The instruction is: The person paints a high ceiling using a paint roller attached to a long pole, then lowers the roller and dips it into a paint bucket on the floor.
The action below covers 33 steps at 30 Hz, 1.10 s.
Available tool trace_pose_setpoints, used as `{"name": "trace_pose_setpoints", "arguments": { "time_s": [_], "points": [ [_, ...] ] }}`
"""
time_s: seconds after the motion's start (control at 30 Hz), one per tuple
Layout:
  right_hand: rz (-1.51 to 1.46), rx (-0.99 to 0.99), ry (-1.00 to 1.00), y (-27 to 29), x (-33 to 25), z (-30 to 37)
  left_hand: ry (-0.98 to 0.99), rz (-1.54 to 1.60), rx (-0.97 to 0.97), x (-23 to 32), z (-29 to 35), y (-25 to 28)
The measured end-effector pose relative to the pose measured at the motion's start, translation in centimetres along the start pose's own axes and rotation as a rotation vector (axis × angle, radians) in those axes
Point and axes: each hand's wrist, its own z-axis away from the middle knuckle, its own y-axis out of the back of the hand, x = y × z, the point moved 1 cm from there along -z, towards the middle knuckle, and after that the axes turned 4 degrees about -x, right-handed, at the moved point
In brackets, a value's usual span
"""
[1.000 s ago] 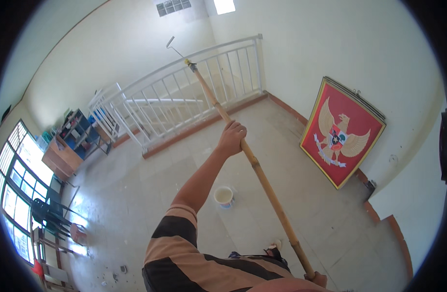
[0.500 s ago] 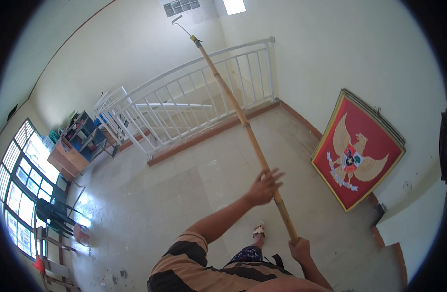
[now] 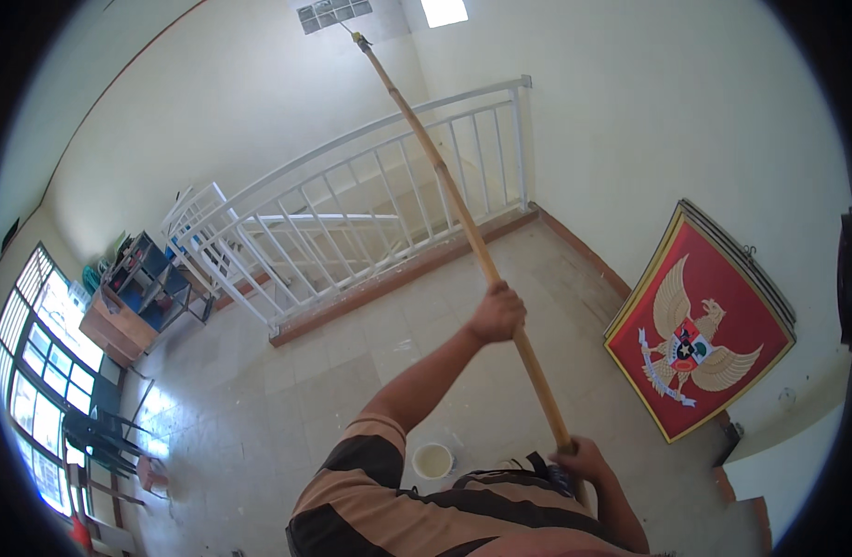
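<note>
Gripping the bamboo pole at two points, I hold it slanting up and away from me. Left hand: the fingers, spread loosely against the pole half a second ago, are now clenched around it. Right hand: the fingers grasp it lower down, close to my shirt. Result: both hands carry the pole, which should steady the far end. The roller wire at the tip, previously just below the glass-block panel, now overlaps that panel in view; contact with the wall cannot be confirmed. The pole passes in front of the white railing. A bucket of pale contents stands on the floor, left of the pole.
</note>
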Motion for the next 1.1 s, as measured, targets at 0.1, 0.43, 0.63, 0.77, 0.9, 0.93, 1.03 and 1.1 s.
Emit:
{"name": "trace_pose_setpoints", "arguments": {
  "time_s": [0.1, 0.43, 0.63, 0.77, 0.9, 0.93, 1.03, 1.1],
  "points": [
    [0.151, -0.066, -0.289, 2.0, 6.8, -0.6, 0.013, -0.042, -0.009, -8.0, -1.5, -0.6],
    [-0.035, 0.077, -0.479, 7.2, 11.8, -11.9, 0.038, -0.166, -0.109, -28.8, -8.8, -7.9],
    [-0.063, 0.199, -0.274, 12.0, -0.1, -28.7, -0.046, -0.214, -0.249, -39.3, -12.3, -12.4],
    [0.078, 0.325, 0.026, 14.6, -9.9, -39.0, -0.004, -0.197, -0.122, -43.1, -12.7, -17.3],
    [0.188, 0.360, 0.009, 16.3, -17.4, -47.0, 0.030, -0.121, -0.236, -46.2, -12.8, -21.9],
    [0.230, 0.356, -0.020, 16.7, -18.8, -48.7, -0.023, -0.089, -0.218, -47.2, -12.9, -22.8],
    [0.238, 0.383, -0.054, 17.7, -22.3, -53.0, 0.073, 0.034, -0.324, -51.9, -13.0, -25.2],
    [0.251, 0.364, -0.016, 18.1, -24.7, -56.1, 0.032, 0.002, -0.300, -56.4, -13.0, -26.0]
  ]
}}
